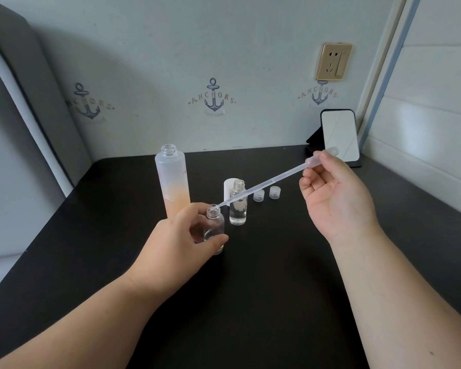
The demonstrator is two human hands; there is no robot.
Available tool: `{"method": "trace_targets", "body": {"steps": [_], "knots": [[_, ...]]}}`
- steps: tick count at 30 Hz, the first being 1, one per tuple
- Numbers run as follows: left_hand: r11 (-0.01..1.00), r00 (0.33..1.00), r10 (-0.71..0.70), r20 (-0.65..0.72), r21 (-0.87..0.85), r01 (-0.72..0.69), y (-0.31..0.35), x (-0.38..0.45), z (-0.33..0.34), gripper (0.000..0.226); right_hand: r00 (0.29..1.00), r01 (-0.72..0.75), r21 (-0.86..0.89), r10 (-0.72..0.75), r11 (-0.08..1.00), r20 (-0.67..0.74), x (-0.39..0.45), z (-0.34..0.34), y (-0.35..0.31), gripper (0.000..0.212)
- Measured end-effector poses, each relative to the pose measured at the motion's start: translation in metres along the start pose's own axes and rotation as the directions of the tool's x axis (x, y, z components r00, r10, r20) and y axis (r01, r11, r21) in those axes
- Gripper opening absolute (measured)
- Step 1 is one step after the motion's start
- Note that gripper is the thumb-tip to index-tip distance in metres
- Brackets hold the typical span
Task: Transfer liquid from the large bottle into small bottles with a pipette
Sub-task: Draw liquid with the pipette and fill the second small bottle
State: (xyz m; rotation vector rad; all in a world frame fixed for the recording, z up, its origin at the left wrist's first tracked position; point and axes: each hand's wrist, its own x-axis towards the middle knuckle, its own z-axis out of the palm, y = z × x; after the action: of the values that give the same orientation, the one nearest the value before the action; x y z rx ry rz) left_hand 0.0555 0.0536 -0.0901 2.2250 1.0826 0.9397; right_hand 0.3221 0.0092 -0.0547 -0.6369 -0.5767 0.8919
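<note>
A: What is the left hand [171, 251] doing?

B: Its grip is curled round a small clear bottle [215, 227] near the middle of the dark desk [264, 288], thumb on the near side, fingers behind. The bottle stands upright and uncapped.

A: And the right hand [333, 193]?

B: It is raised over the right part of the desk, palm turned toward the camera. Its grip pinches the bulb end of a clear pipette [264, 183] between thumb and fingertips. The pipette slants down to the left, and its tip sits at the open mouth of the held bottle.

A: Where is the large bottle?

B: The large bottle [172, 182], frosted white fading to peach at the bottom, stands upright and open just beyond and left of the left hand, which hides its base.

A: Any other small bottles?

B: A second small bottle [238, 206] stands just right of the held one, a little farther away, uncapped, with clear liquid in it. The pipette's stem crosses in front of its neck. A white cap [228, 186] stands right behind it.

A: What else is there?

B: Two small clear caps [259, 195] [274, 193] sit side by side to the right of that bottle. A phone on a stand [339, 137] leans at the far right, under a wall socket [333, 62].
</note>
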Motion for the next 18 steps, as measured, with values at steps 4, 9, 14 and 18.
{"method": "trace_targets", "body": {"steps": [4,9,14,18], "knots": [[0.999,1.000,0.030,0.005,0.018,-0.030,-0.0021,0.0008,-0.0010,0.042,1.000,0.015,0.010,-0.015,1.000,-0.005,-0.0010,0.0012,-0.0017,0.020],[0.999,0.999,0.033,0.013,0.016,-0.033,-0.0028,0.0016,-0.0004,0.044,0.999,0.033,0.007,-0.033,0.999,-0.024,-0.0014,0.0017,-0.0031,0.021],[1.000,1.000,0.018,-0.002,0.011,-0.018,-0.0049,0.0024,0.0004,0.045,0.999,0.013,-0.016,-0.014,1.000,-0.037,-0.0017,0.0011,-0.0039,0.015],[1.000,1.000,0.009,0.013,0.029,-0.009,-0.0053,0.0024,-0.0004,0.049,0.998,0.018,-0.012,-0.019,1.000,-0.056,-0.0013,0.0018,-0.0045,0.015]]}}
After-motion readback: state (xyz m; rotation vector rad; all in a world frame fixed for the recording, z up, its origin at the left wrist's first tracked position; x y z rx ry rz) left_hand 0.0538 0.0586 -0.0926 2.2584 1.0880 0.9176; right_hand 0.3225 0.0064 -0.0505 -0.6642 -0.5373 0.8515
